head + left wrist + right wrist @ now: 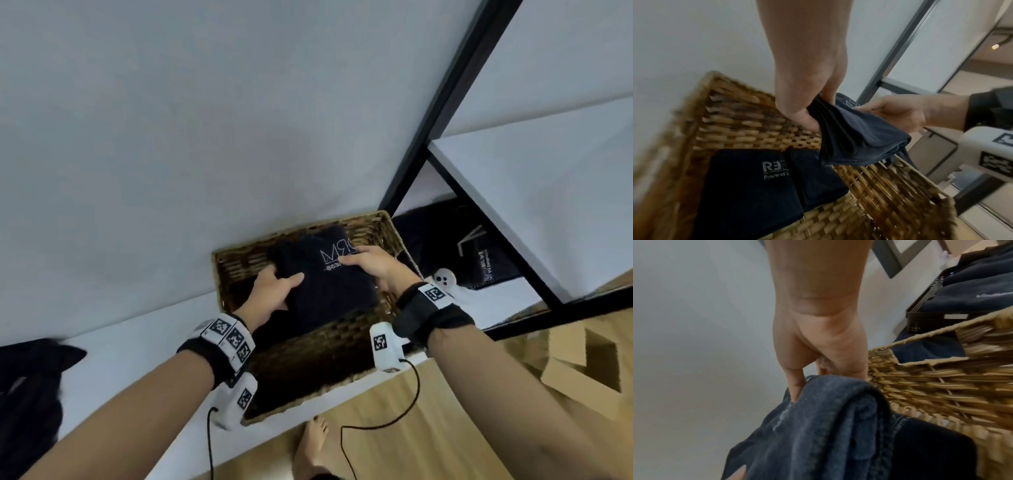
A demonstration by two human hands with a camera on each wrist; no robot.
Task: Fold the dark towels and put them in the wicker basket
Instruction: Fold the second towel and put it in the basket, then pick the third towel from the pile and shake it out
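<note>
A folded dark towel with white lettering hangs over the open wicker basket, held by both hands. My left hand pinches its left edge, thumb on top. My right hand grips its right edge. In the left wrist view the held towel is above the basket, where two folded dark towels lie on the bottom. The right wrist view shows my right hand on the towel beside the basket's wall.
The basket sits on a white surface against a white wall. More dark towels lie to its right under a black-framed shelf, in a black perforated bin. A dark cloth lies at the left. Wooden floor and cardboard lie below.
</note>
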